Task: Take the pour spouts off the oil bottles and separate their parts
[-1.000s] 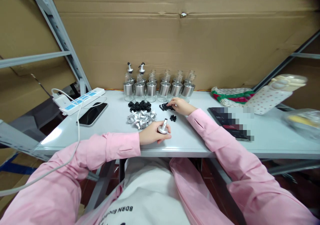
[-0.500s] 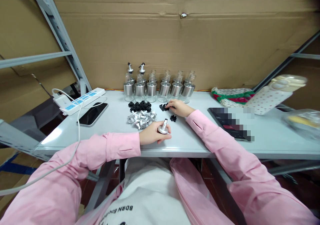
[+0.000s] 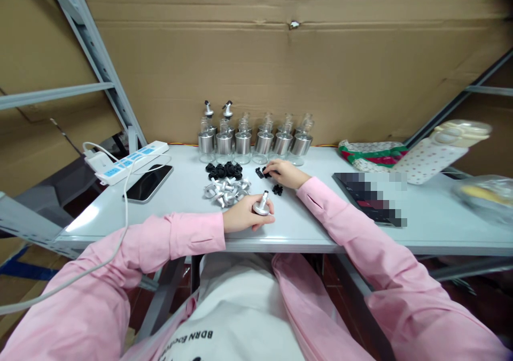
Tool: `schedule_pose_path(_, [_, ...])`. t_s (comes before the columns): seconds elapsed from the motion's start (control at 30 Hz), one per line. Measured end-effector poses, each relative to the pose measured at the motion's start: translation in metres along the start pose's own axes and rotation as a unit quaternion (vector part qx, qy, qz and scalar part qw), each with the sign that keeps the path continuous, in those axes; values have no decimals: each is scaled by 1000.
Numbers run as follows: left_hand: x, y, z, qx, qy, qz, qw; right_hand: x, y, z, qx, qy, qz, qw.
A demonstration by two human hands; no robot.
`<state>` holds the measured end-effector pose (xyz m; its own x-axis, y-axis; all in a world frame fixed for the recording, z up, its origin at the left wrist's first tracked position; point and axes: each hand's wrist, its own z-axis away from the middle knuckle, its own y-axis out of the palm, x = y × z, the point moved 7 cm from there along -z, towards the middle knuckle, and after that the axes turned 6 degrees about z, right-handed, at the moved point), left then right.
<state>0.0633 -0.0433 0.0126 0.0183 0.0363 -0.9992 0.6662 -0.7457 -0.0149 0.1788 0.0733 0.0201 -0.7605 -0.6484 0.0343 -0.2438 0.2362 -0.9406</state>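
Note:
My left hand [image 3: 245, 214] holds a silver pourer spout [image 3: 262, 206] upright near the table's front edge, its small tip black. My right hand [image 3: 285, 172] has its fingertips down on a little group of black clips [image 3: 259, 173]; whether one is pinched is too small to tell. Another small black cluster [image 3: 277, 190] lies just below that hand. Silver spout pieces [image 3: 226, 191] are heaped left of centre, with black rubber stoppers [image 3: 224, 170] behind them. Glass bottles with metal sleeves [image 3: 243, 143] stand in rows at the back; two carry silver spouts [image 3: 227, 109].
A phone [image 3: 149, 183] and a white power strip [image 3: 134, 162] with a cable lie at the left. On the right are a dark flat pack [image 3: 366, 199], a red-green bag [image 3: 372, 153], a dotted white container [image 3: 433, 160] and a plastic-wrapped item [image 3: 489, 195].
The fingers of my right hand have shifted slightly left, and the black clips beneath them lie a little differently. My left hand with the spout stays where it was.

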Motion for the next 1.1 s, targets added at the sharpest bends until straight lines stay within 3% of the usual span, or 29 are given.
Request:
schedule_pose_path(0.57, [1, 0, 0, 3, 3, 2, 1000, 17, -1, -2, 34, -15, -30, 999])
schedule_pose_path(0.9, [2, -1, 0, 0, 5, 0, 1000, -18, -10, 4, 35, 91, 51, 994])
schedule_pose_path(1.1, [1, 0, 0, 2, 5, 4, 1000, -10, -3, 2, 56, 63, 11, 996])
